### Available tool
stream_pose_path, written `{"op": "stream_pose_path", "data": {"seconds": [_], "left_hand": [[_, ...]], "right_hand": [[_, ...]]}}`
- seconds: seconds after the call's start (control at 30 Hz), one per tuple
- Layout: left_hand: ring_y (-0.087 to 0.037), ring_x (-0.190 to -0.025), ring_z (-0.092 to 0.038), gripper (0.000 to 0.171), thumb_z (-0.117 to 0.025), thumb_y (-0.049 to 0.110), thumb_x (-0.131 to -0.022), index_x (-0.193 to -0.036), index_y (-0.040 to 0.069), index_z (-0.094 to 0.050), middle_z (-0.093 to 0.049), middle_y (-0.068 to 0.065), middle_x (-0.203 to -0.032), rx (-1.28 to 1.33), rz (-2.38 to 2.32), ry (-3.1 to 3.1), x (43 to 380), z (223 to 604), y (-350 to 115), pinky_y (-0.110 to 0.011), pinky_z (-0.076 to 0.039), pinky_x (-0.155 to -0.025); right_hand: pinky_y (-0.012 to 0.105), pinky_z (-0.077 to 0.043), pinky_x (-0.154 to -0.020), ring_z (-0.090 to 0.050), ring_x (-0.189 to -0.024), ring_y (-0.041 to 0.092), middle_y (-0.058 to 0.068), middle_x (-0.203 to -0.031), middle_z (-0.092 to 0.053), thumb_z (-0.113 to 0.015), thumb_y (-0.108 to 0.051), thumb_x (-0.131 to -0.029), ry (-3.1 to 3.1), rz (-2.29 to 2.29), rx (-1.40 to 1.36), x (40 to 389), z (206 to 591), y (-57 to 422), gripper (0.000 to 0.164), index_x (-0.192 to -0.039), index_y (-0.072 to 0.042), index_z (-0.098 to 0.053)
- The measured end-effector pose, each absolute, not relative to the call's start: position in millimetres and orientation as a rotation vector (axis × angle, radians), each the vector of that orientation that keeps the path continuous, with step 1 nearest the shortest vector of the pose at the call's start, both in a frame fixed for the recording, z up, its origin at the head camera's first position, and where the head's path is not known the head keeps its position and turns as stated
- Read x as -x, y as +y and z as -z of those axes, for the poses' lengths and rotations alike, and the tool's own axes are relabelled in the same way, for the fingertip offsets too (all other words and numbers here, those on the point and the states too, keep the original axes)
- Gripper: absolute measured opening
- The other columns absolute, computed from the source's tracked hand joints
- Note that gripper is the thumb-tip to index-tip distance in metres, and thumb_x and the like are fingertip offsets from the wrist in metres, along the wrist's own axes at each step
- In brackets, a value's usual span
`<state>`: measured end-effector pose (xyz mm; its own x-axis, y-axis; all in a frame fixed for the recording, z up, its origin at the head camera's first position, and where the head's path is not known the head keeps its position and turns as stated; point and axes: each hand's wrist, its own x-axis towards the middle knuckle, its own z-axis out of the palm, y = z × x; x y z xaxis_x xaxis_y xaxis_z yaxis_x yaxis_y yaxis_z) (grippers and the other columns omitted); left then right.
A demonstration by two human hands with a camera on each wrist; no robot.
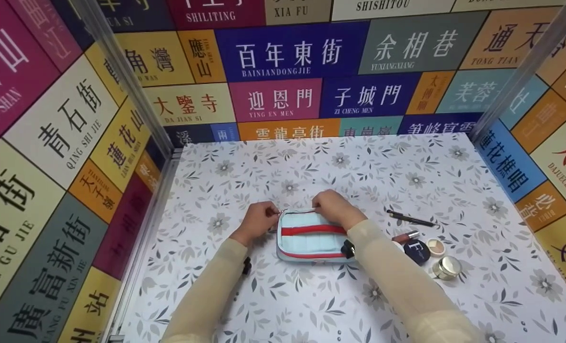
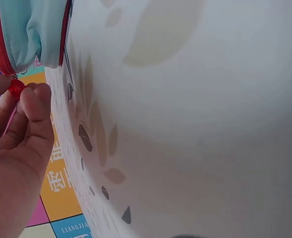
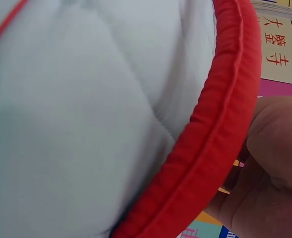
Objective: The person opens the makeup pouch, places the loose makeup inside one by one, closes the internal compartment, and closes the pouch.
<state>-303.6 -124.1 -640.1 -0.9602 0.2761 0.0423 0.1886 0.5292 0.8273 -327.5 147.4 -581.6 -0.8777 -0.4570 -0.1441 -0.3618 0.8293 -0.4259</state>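
A light-blue quilted cosmetic bag [image 1: 307,244] with red trim and a red strap handle [image 1: 311,231] lies on the patterned table. At its far left corner my left hand [image 1: 258,221] pinches the zipper pull, which shows in the left wrist view as a red bead [image 2: 17,89] between thumb and fingers. My right hand [image 1: 335,207] grips the bag's far edge with curled fingertips, partly hidden. In the right wrist view the handle [image 3: 210,129] arches close in front of that hand [image 3: 277,158]. My right forearm covers the bag's right end.
Right of the bag lie dark slim pencils [image 1: 409,218], a lip gloss tube [image 1: 407,237], a dark round case [image 1: 417,252] marked F, a small round compact [image 1: 436,247] and a gold-lidded jar [image 1: 447,267]. Sign-covered walls [image 1: 288,52] border the table [image 1: 245,181].
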Motion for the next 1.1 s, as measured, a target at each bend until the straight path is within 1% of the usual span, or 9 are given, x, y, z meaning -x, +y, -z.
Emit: {"op": "stream_pose_path", "data": {"seconds": [0.13,0.3,0.53,0.73,0.93,1.1], "left_hand": [[-0.010,-0.071,-0.061,0.007,-0.068,0.009,-0.096,-0.092,0.010,-0.074,-0.071,-0.003,-0.082,-0.404,-1.414,2.676,302.3,638.0,-126.1,-0.027,-0.052,-0.068],[-0.011,-0.075,-0.060,0.006,-0.070,0.010,-0.095,-0.090,0.011,-0.074,-0.070,-0.001,-0.083,-0.414,-1.369,2.703,302.0,635.1,-127.7,-0.028,-0.052,-0.071],[-0.012,-0.076,-0.059,0.007,-0.070,0.011,-0.094,-0.089,0.012,-0.074,-0.069,0.000,-0.081,-0.457,-1.287,2.732,300.5,632.1,-128.7,-0.028,-0.051,-0.071],[-0.012,-0.074,-0.059,0.009,-0.071,0.010,-0.093,-0.085,0.013,-0.073,-0.068,0.001,-0.079,-0.492,-1.263,2.753,298.0,632.1,-130.9,-0.028,-0.050,-0.070],[-0.012,-0.072,-0.056,0.008,-0.069,0.008,-0.092,-0.087,0.012,-0.073,-0.066,0.000,-0.077,-0.534,-1.201,2.783,294.5,631.5,-133.9,-0.028,-0.049,-0.069],[-0.012,-0.072,-0.057,0.007,-0.068,0.007,-0.092,-0.090,0.010,-0.074,-0.068,-0.001,-0.080,-0.517,-1.192,2.772,289.2,628.5,-135.2,-0.029,-0.050,-0.069]], "right_hand": [[0.045,-0.057,-0.096,-0.066,-0.097,0.025,0.009,-0.105,-0.078,-0.068,-0.009,-0.101,2.782,0.588,0.624,327.9,582.1,145.1,0.014,-0.104,-0.008,-0.081],[0.047,-0.056,-0.100,-0.067,-0.104,0.028,0.011,-0.111,-0.077,-0.068,-0.009,-0.101,2.785,0.627,0.580,327.6,583.5,144.4,0.015,-0.109,-0.007,-0.081],[0.047,-0.056,-0.098,-0.069,-0.104,0.031,0.012,-0.105,-0.078,-0.069,-0.006,-0.099,2.813,0.623,0.635,329.5,588.3,147.2,0.013,-0.103,-0.005,-0.082],[0.048,-0.055,-0.102,-0.069,-0.108,0.032,0.013,-0.108,-0.078,-0.069,-0.007,-0.099,2.813,0.629,0.612,329.7,589.4,147.7,0.013,-0.104,-0.005,-0.081],[0.049,-0.056,-0.099,-0.070,-0.104,0.033,0.015,-0.106,-0.079,-0.069,-0.005,-0.098,2.820,0.592,0.649,329.0,588.3,147.5,0.013,-0.102,-0.003,-0.081],[0.049,-0.057,-0.097,-0.070,-0.103,0.033,0.015,-0.105,-0.079,-0.069,-0.004,-0.098,2.816,0.578,0.646,330.1,588.8,146.6,0.012,-0.101,-0.003,-0.081]]}}
